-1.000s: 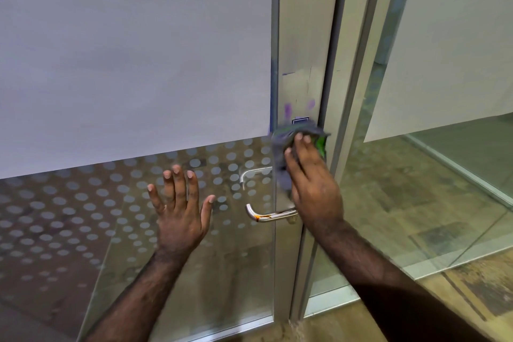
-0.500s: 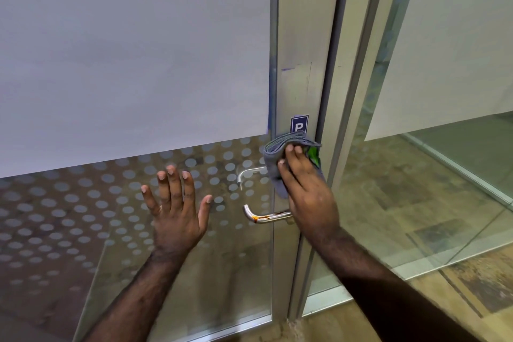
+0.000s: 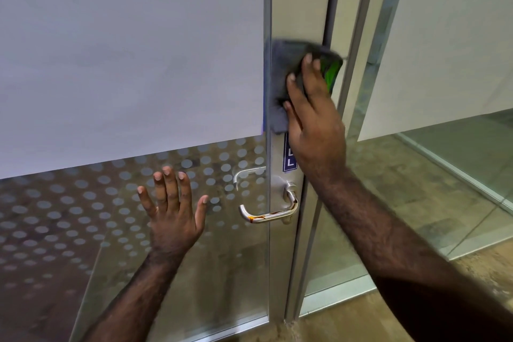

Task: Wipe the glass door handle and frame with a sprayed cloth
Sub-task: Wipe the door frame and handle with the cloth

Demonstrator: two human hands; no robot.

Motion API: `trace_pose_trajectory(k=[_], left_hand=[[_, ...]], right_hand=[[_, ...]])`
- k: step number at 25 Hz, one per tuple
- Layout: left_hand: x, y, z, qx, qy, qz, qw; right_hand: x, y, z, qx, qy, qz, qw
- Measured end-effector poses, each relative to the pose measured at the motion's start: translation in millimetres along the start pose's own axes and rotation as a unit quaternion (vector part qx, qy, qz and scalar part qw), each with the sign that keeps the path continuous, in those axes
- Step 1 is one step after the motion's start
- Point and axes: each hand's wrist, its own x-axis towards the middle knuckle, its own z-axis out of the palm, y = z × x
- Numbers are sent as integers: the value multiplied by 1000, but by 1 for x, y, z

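My right hand (image 3: 313, 125) presses a grey cloth (image 3: 283, 69) with a green patch flat against the silver door frame (image 3: 299, 0), well above the handle. The chrome lever handle (image 3: 266, 214) sticks out left from the frame at mid height and carries orange-brown streaks. A blue sign (image 3: 289, 158) on the frame shows partly below my right hand. My left hand (image 3: 173, 211) lies flat and spread on the dotted glass door (image 3: 69, 203), left of the handle, holding nothing.
A white frosted film covers the upper glass (image 3: 125, 50). Right of the frame stands a fixed glass panel (image 3: 416, 175) with a tiled floor behind it. A wooden floor strip (image 3: 347, 319) runs along the door's bottom edge.
My right hand has slid the cloth up the frame from just above the handle, uncovering the blue sign and the handle's base. My left hand has stayed on the glass.
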Motion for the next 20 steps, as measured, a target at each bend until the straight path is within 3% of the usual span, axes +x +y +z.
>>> trace_pose_trajectory(k=[7, 17, 20], left_hand=[[0, -2, 2, 4, 2, 4, 1000], [0, -1, -1, 7, 4, 4, 1000], [0, -1, -1, 5, 4, 5, 1000]], right_hand=[[-140, 1, 11, -23, -105, -8, 994], [41, -18, -2, 20, 50, 13, 998], [28, -15, 3, 18, 49, 3, 999]])
